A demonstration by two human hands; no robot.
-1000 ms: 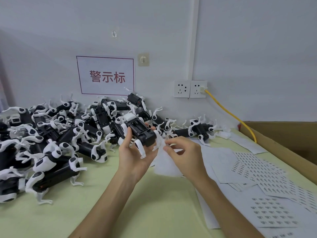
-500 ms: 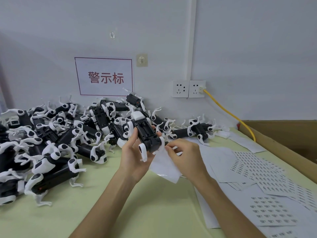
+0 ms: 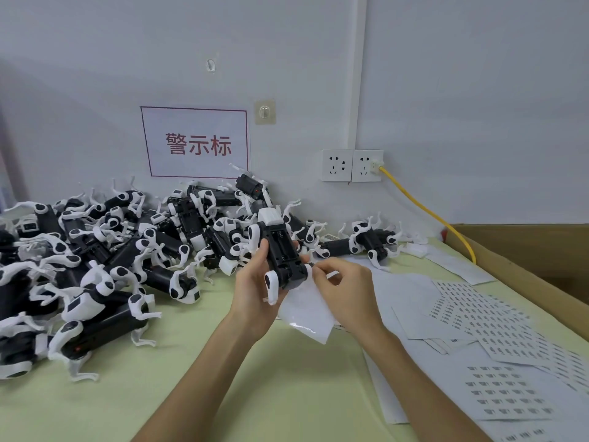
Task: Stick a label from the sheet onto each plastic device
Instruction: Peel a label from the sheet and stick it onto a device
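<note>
Device [image 3: 282,253] lies belly-up, clasped in your left grip [image 3: 255,291] above the tabletop [image 3: 223,378], your right grip [image 3: 344,282] pinching what seems a label [image 3: 311,266] at its rear; the heap [image 3: 111,250] likely awaits labelling.

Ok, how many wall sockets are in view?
2. They sit side by side on the wall right of the sign: the left socket is free, the right socket has the yellow cable plugged in. None looks hidden.

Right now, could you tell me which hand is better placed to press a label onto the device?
Probably the right hand: its fingertips pinch the device at its near end, while the left hand grips it.
</note>
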